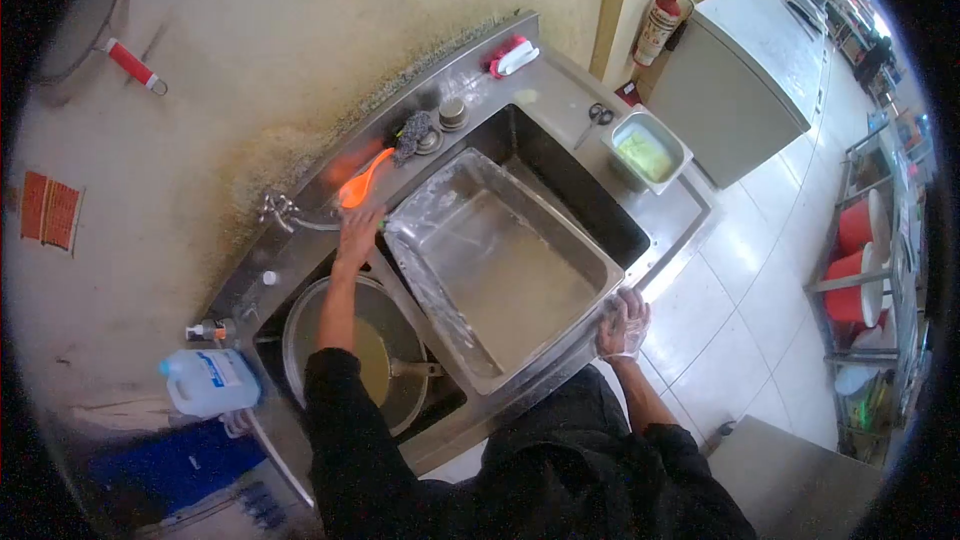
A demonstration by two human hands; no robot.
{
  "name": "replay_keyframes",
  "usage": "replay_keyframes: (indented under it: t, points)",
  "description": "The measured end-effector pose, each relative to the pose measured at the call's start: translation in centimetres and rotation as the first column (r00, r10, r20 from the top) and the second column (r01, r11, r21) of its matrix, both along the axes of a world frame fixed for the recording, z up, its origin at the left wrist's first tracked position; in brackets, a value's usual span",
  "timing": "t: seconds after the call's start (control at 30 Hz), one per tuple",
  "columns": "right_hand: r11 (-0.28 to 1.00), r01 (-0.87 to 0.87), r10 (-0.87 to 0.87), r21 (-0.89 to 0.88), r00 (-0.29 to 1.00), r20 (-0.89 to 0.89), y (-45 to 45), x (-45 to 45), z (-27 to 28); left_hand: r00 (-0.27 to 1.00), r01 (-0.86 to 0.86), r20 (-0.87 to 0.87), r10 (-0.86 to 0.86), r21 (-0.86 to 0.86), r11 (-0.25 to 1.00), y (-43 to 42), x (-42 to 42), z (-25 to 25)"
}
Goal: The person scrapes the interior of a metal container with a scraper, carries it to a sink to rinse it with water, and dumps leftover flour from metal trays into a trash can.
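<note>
head view: the metal tray [545, 212] lies mid-picture over a sink basin [562, 180], cloudy liquid [520, 285] inside. your left hand [358, 238], fingers partly extended, reaches its 10 o'clock corner beside a green bit [382, 225]; you cannot tell if it grips that. your gloved right hand [625, 323] rests empty, fingers loosely spread, at 4 o'clock on the sink's edge. a pot [308, 340] sits at 8 o'clock.
</note>
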State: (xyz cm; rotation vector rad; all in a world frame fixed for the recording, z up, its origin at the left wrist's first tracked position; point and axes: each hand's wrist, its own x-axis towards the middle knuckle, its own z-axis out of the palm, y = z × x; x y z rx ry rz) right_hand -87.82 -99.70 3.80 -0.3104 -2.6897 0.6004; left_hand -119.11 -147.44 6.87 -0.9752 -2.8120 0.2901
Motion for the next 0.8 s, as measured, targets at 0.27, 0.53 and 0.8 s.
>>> replay_keyframes:
  t: [0.27, 0.53, 0.8]
  points:
    - [1.0, 0.013, -0.013, 0.016, 1.0, 0.012, 0.5, -0.2, -0.5, 0.976, -0.196, 0.142, 0.164, 0.258, 0.946, 0.6, -4.1, 0.6]
    - [0.999, 0.001, -0.001, 0.038, 1.0, -0.006, 0.6, -0.1, -1.0, 0.926, -0.34, 0.234, 0.295, 0.184, 0.922, 1.4, -6.5, 0.0]
    - [0.999, -0.003, 0.003, 0.032, 1.0, 0.014, 0.6, -0.1, -0.9, 0.723, -0.617, 0.559, 0.406, 0.257, 0.744, -1.1, -8.3, -7.0]
